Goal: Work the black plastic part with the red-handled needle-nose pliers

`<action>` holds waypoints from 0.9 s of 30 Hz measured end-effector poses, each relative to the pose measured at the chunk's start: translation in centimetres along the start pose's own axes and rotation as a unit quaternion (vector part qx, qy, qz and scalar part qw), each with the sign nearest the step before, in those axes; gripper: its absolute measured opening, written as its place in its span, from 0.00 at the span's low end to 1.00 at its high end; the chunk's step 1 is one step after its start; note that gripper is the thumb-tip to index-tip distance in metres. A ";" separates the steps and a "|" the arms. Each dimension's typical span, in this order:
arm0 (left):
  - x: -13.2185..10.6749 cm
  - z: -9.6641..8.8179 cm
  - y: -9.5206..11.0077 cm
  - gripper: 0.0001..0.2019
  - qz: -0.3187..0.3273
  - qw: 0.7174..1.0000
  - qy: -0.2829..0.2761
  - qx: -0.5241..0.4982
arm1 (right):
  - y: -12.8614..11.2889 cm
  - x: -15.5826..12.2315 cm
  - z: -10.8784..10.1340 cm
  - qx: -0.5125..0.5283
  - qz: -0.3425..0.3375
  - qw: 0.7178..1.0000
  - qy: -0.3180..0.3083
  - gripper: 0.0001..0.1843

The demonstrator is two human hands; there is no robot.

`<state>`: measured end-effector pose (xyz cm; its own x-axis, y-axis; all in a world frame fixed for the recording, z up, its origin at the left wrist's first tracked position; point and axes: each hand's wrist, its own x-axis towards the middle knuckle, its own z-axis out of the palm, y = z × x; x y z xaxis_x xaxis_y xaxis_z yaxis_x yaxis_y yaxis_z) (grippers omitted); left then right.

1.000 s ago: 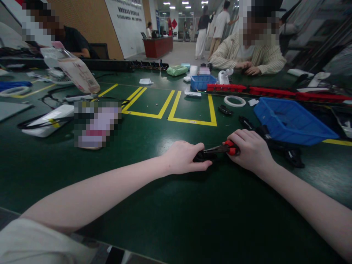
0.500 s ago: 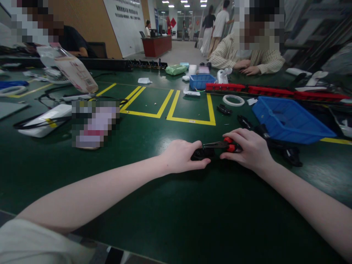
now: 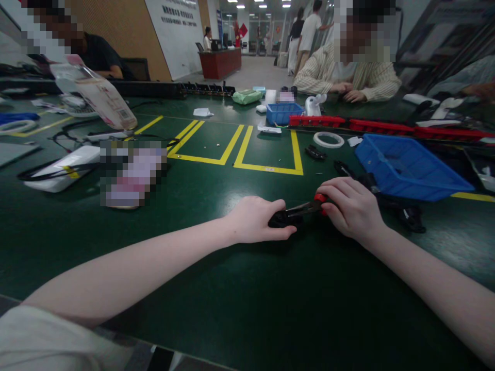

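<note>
My left hand [image 3: 257,219] is closed on a small black plastic part [image 3: 284,219], held just over the green table [image 3: 247,288]. Fingers and thumb of my right hand [image 3: 353,208] wrap round the red handles of a pair of pliers [image 3: 309,207]. The jaws of the pliers point left and reach the top of the black part; whether they grip it I cannot tell. More black parts lie on the table beyond and to the right of my right hand, one [image 3: 412,219] near its wrist and another [image 3: 315,152] farther back.
A blue bin [image 3: 413,167] sits at the right, with a tape roll [image 3: 328,139] and red strips [image 3: 381,128] behind. Leftward are a phone [image 3: 133,178], a white box with a cable [image 3: 65,167] and a tilted bottle [image 3: 106,98]. A person in a striped shirt [image 3: 317,74] sits opposite.
My right hand has turned and shifted slightly, so the pliers now slant down to the left with their tips lower on the black part. My left hand has stayed in place.
</note>
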<state>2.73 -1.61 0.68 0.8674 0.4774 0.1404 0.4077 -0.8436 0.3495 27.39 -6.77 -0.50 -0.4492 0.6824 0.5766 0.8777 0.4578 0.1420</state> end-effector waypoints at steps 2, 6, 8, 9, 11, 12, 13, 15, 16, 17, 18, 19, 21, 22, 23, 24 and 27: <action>0.0 0.0 0.0 0.19 0.003 1.000 0.000 -0.003 | -0.1 0.1 0.0 -0.003 0.007 1.000 -0.003 0.12; 0.0 0.0 -0.1 0.19 0.007 1.000 0.001 -0.006 | -0.2 0.2 -0.1 -0.017 0.004 1.000 0.005 0.12; 0.0 0.1 -0.1 0.18 0.007 1.000 0.000 -0.012 | -0.3 0.3 -0.2 -0.021 0.001 1.000 0.008 0.13; 0.0 0.1 -0.1 0.18 0.007 1.000 -0.001 -0.016 | -0.3 0.3 -0.2 -0.022 0.001 1.000 0.007 0.13; 0.1 0.1 -0.1 0.18 0.006 1.000 -0.003 -0.020 | -0.3 0.3 -0.3 -0.023 0.005 1.000 0.005 0.13; 0.1 0.1 -0.1 0.18 0.005 1.000 -0.004 -0.022 | -0.3 0.3 -0.3 -0.025 0.005 1.000 0.007 0.12; 0.1 0.1 -0.1 0.18 0.004 1.000 -0.004 -0.021 | -0.3 0.3 -0.3 -0.027 0.004 1.000 0.013 0.12; 0.1 0.1 -0.1 0.18 0.002 1.000 -0.003 -0.019 | -0.3 0.3 -0.3 -0.031 -0.004 0.999 0.026 0.11; 0.1 0.1 -0.1 0.18 0.002 1.000 -0.003 -0.019 | -0.3 0.3 -0.3 -0.034 -0.007 0.999 0.031 0.11; 0.1 0.1 -0.1 0.18 0.002 1.000 -0.003 -0.019 | -0.3 0.3 -0.3 -0.036 -0.009 0.999 0.034 0.10; 0.1 0.1 0.0 0.18 0.002 1.000 -0.003 -0.019 | -0.3 0.3 -0.3 -0.039 -0.011 0.999 0.035 0.10; 0.1 0.1 0.0 0.18 0.003 1.000 -0.004 -0.019 | -0.3 0.4 -0.3 -0.041 -0.012 0.998 0.035 0.10; 0.1 0.1 -0.1 0.19 0.004 1.000 -0.005 -0.014 | -0.4 0.4 -0.3 -0.045 -0.015 0.998 0.033 0.10; 0.1 0.1 -0.1 0.19 0.004 1.000 -0.004 -0.009 | -0.4 0.4 -0.3 -0.046 -0.017 0.998 0.032 0.11; 0.1 0.1 -0.1 0.19 0.005 1.000 -0.002 -0.004 | -0.4 0.4 -0.2 -0.047 -0.019 0.998 0.032 0.11; 0.1 0.2 -0.1 0.19 0.005 1.000 0.001 0.000 | -0.4 0.4 -0.2 -0.048 -0.021 0.998 0.032 0.11; 0.1 0.2 -0.1 0.19 0.006 1.000 0.007 0.005 | -0.4 0.4 0.0 -0.046 -0.020 0.998 0.031 0.12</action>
<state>2.83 -1.51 0.44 0.8684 0.4700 0.1579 0.3994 -0.8518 0.3389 26.88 -6.68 -0.29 -0.4763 0.6261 0.6174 0.8717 0.4284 0.2381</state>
